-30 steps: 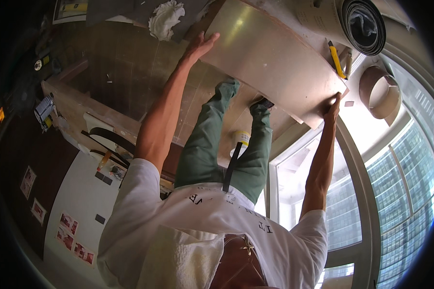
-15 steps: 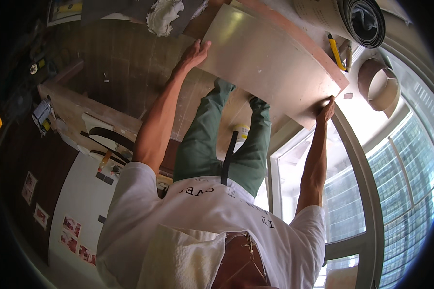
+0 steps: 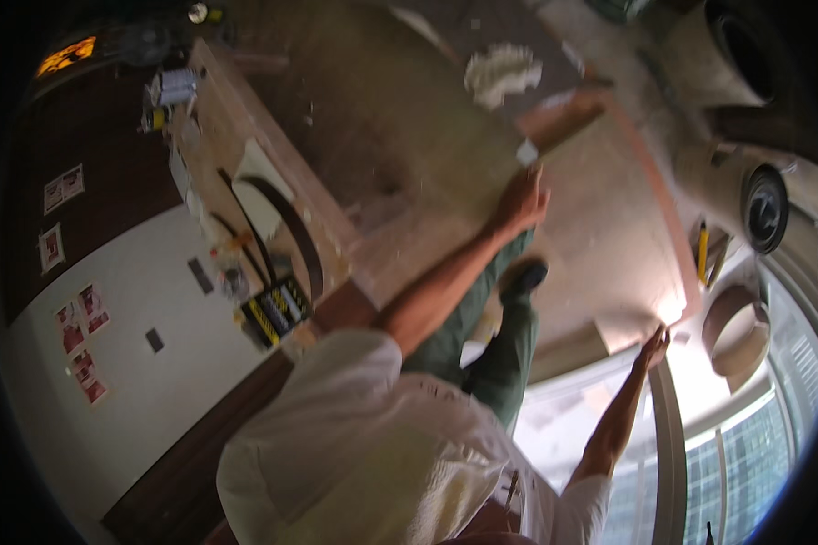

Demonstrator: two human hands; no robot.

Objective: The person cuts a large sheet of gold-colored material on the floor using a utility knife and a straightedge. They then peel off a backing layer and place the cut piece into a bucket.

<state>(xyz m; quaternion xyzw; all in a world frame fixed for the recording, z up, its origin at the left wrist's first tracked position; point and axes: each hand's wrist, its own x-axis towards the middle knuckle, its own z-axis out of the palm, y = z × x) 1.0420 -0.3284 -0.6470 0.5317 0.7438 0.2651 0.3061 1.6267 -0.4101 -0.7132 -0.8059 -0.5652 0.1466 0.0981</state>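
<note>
The person's left hand (image 3: pixel 521 205) grasps the left edge of a broad, pale-brown panel (image 3: pixel 609 213), which stretches between both arms. The right hand (image 3: pixel 655 346) meets the panel's near right corner, where glare and blur make it impossible to tell whether the fingers grip. A crumpled whitish wad (image 3: pixel 503 74) lies beyond the panel's far left end; a yellow-handled knife (image 3: pixel 703 252) and rolled sheeting (image 3: pixel 727 191) sit to its right.

The board (image 3: pixel 600 241) is pale tan, the strip (image 3: pixel 661 195) beside it pinkish-red, the trousers (image 3: pixel 509 363) green, the shirt (image 3: pixel 336 400) white, the box (image 3: pixel 278 312) patterned black and yellow.
</note>
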